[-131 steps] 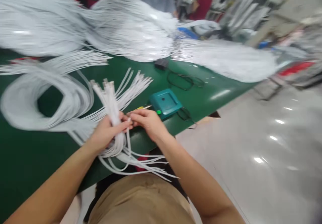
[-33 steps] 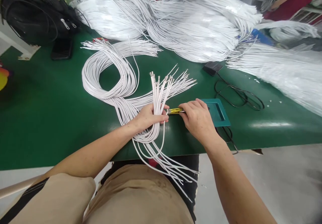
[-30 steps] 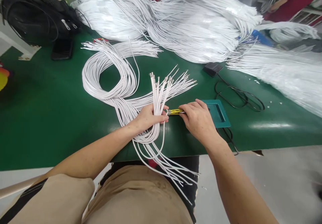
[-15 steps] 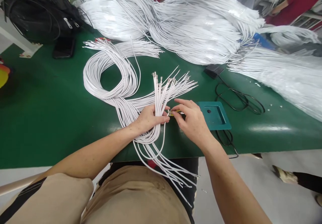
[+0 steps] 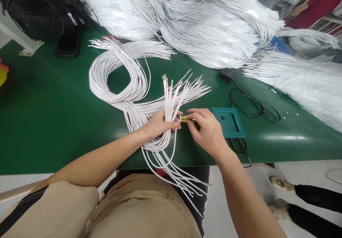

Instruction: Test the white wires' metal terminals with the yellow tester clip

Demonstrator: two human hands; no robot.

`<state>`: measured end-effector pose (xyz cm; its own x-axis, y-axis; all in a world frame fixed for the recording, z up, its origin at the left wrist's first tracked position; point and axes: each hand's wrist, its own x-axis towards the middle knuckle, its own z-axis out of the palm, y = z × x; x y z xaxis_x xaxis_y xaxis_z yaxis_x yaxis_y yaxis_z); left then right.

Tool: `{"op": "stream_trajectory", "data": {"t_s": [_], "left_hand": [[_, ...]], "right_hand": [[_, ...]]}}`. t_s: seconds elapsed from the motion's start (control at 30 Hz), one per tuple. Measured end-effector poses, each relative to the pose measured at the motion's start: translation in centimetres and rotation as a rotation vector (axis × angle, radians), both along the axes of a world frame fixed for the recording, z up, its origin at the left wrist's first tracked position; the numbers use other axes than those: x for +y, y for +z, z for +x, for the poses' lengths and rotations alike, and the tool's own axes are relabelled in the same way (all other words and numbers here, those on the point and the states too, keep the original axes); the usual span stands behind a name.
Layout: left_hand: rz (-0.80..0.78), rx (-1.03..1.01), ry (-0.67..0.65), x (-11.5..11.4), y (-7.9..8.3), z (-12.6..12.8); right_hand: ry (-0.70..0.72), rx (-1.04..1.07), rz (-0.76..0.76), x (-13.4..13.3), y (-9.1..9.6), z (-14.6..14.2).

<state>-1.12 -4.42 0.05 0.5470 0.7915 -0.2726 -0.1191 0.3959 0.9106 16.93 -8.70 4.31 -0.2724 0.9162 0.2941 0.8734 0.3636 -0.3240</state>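
Note:
My left hand (image 5: 160, 123) is closed round a bunch of white cables (image 5: 167, 106), whose metal-tipped ends stand up above the fingers. One cable bends away from the bunch, its end between my two hands. My right hand (image 5: 207, 127) pinches a small yellow tool (image 5: 184, 119) with a metal part, its tip at that cable end; my fingers cover most of it, so its kind is unclear. More of the cables loop under my left wrist, and several loose ends hang over the table's front edge.
A coiled cable bundle (image 5: 98, 77) lies on the green table (image 5: 53, 124). Large heaps of white cables (image 5: 213, 27) fill the back. A teal tray (image 5: 239, 122), black cord (image 5: 253, 102), phone (image 5: 68, 45) and black bag (image 5: 40, 10) are there too. Another person's legs (image 5: 315, 198) are at right.
My right hand has shifted slightly right, and more of the yellow tool shows. My left hand still grips the cables. The other person's feet have moved at the right.

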Motion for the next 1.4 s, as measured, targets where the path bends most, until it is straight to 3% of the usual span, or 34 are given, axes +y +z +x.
{"op": "stream_trajectory", "data": {"t_s": [0.2, 0.5, 0.7, 1.13, 1.4], "left_hand": [[0.027, -0.007, 0.001, -0.2, 0.7, 0.0], [0.008, -0.081, 0.019, -0.4, 0.4, 0.0], [0.015, -0.057, 0.01, -0.4, 0.8, 0.1], [0.082, -0.078, -0.006, -0.3, 0.0, 0.0], [0.144, -0.022, -0.015, -0.3, -0.1, -0.1]], "right_hand": [[-0.294, 0.364, -0.351, 0.8, 0.8, -1.7], [-0.303, 0.872, -0.646, 0.6, 0.5, -1.9], [-0.417, 0.953, -0.596, 0.1, 0.6, -1.9], [-0.436, 0.908, -0.601, 0.1, 0.8, -2.6], [-0.439, 0.78, -0.524, 0.0, 0.3, -2.5]]}}
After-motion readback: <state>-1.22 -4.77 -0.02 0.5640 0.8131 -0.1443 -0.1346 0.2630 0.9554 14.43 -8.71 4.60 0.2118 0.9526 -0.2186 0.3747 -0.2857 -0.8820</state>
